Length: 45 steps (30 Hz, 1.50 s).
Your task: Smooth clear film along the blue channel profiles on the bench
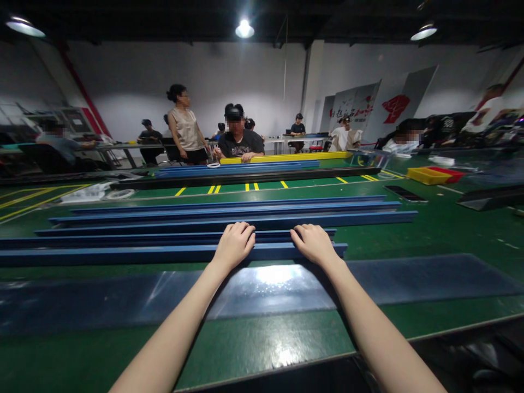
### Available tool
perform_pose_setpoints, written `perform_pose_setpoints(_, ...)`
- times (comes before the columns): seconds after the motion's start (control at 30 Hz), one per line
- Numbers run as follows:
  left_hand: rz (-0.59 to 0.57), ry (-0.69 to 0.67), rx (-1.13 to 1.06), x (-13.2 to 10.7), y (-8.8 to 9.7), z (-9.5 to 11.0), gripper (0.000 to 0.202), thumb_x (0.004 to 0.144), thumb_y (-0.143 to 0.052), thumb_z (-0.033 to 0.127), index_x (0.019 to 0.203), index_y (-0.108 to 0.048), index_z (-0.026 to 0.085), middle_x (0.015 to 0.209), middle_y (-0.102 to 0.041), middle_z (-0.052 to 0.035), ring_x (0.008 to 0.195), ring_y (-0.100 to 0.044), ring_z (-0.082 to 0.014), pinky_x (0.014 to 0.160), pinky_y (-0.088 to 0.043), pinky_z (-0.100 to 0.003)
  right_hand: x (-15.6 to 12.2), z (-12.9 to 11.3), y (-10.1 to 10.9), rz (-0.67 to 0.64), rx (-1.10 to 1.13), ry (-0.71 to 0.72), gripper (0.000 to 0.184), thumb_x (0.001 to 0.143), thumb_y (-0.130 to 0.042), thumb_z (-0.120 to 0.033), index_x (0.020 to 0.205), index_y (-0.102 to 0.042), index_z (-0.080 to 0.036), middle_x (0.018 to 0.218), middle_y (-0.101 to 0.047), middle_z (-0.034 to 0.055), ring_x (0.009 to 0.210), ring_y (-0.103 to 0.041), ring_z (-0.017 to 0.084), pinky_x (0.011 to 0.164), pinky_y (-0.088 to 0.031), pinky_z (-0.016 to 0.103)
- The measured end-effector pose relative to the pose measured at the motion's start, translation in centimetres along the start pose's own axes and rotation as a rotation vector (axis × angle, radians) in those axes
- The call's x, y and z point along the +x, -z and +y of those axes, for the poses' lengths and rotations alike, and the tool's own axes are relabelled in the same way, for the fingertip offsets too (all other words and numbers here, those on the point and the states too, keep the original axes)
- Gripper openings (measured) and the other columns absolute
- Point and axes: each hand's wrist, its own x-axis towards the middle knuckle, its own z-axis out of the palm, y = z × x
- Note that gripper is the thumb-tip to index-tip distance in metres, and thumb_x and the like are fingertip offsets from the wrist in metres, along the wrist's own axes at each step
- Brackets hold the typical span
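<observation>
Green and marked with yellow lines, the tabletop [270, 338] spreads before us, its near edge just below our forearms. Alongside that edge lies a long, shiny clear strip [429, 275], flat and bare where the light glares off it. Just beyond it run the near blue rails [123, 253], roughly parallel to the near edge, their left ends out of view. Another group, the middle blue rails [347, 219], lies farther in, and past it a black rail [245, 177] sits nearer the far edge. Towards that far edge, on our right, stands a yellow tray [428, 176].

Our left hand [234, 244] and right hand [315, 243] are well apart, palms down on the near blue rails, fingers bent over their tops; whether they clamp or merely rest, we cannot tell. Smaller than these, a phone [405, 194] lies beyond the right ends of the middle blue rails.

As we judge it, uneven pressure could tip a rail or swing its long left end, since both our hands bear near the right ends. Pulled towards the near edge, the rails could scuff or wrinkle the clear strip; pushed away, they could knock into the middle group.
</observation>
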Motion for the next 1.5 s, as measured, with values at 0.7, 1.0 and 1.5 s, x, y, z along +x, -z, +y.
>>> perform_pose_setpoints(0.7,-0.154,-0.245,0.048,-1.7,-0.9,6.0,0.029,0.087,-0.031,0.024,0.075,-0.056,0.016,0.068,-0.059,-0.0054,0.064,-0.059,-0.0185,0.052,-0.039,-0.027,-0.1,0.0,0.1,0.021,0.002,0.013,0.039,0.089,-0.027,-0.034,0.086,-0.062,-0.017,0.089,-0.066,0.0068,0.084,-0.058,0.018,0.073,-0.032,0.028)
perform_pose_setpoints(1.0,0.118,-0.263,0.083,-1.9,-1.4,5.7,0.024,0.085,-0.037,0.023,0.067,-0.052,0.016,0.061,-0.056,-0.0032,0.056,-0.057,-0.0160,0.047,-0.036,-0.025,-0.1,-0.1,0.1,0.011,0.005,0.014,0.040,0.089,-0.026,-0.035,0.088,-0.062,-0.016,0.090,-0.066,0.0076,0.086,-0.057,0.019,0.074,-0.032,0.029)
perform_pose_setpoints(1.5,0.306,-0.304,0.104,-1.6,-2.0,5.6,0.031,0.086,-0.041,0.025,0.057,-0.049,0.017,0.046,-0.054,-0.0013,0.041,-0.052,-0.0151,0.042,-0.028,-0.025,-0.2,-0.2,0.3,0.003,0.015,0.013,0.039,0.090,-0.027,-0.034,0.087,-0.062,-0.016,0.089,-0.066,0.0072,0.086,-0.057,0.018,0.074,-0.032,0.029)
